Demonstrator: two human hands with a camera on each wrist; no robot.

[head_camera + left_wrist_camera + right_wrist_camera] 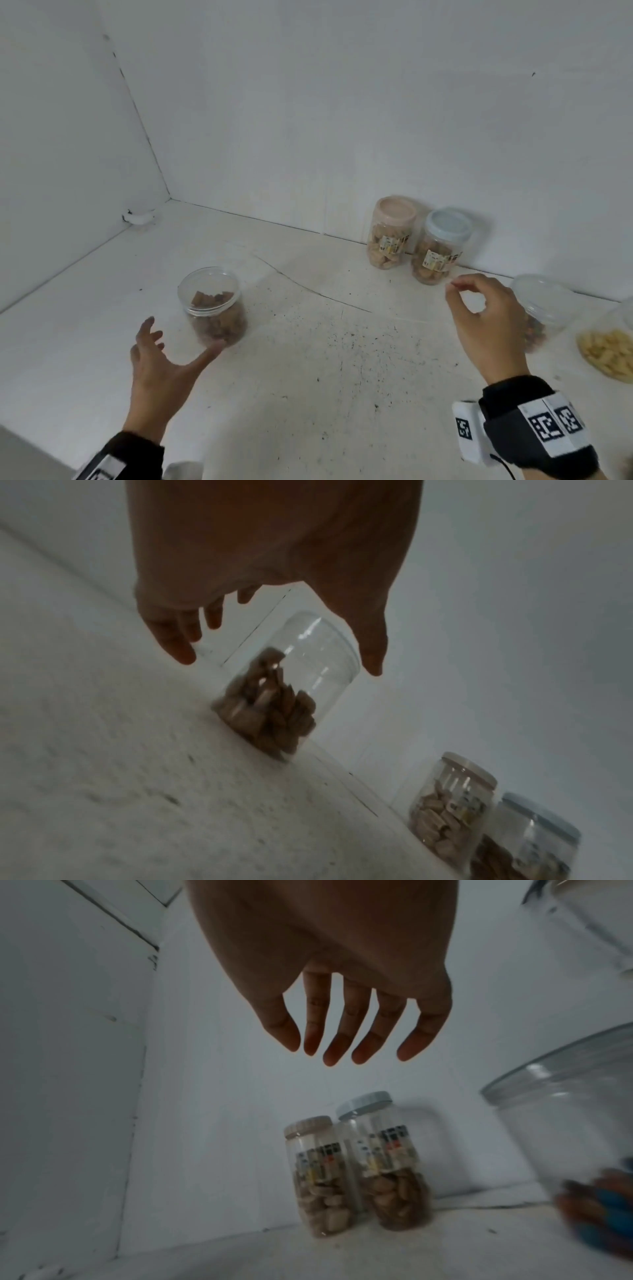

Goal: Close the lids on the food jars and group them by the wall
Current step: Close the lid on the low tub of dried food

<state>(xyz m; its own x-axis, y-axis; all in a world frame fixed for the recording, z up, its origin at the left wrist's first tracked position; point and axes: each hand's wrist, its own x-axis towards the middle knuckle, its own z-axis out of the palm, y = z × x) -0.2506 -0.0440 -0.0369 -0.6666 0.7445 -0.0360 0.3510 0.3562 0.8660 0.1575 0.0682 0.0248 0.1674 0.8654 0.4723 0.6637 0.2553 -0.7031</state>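
A clear jar of brown snacks (214,305) (274,704) stands alone at the left of the white table, away from the wall; I cannot tell whether its clear top carries a lid. My left hand (178,337) (279,664) is spread open just in front of it, thumb tip close to its base, gripping nothing. Two lidded jars stand together against the back wall: a pink-lidded jar (392,236) (318,1177) and a blue-lidded jar (440,246) (387,1164). My right hand (455,291) (342,1047) hovers empty just in front of them, fingers loosely curled.
Behind my right hand stands a clear-lidded jar with coloured pieces (544,308) (575,1137). A jar of yellow snacks (606,349) is cut off at the right edge. The back wall (342,137) meets a side wall at the far left corner.
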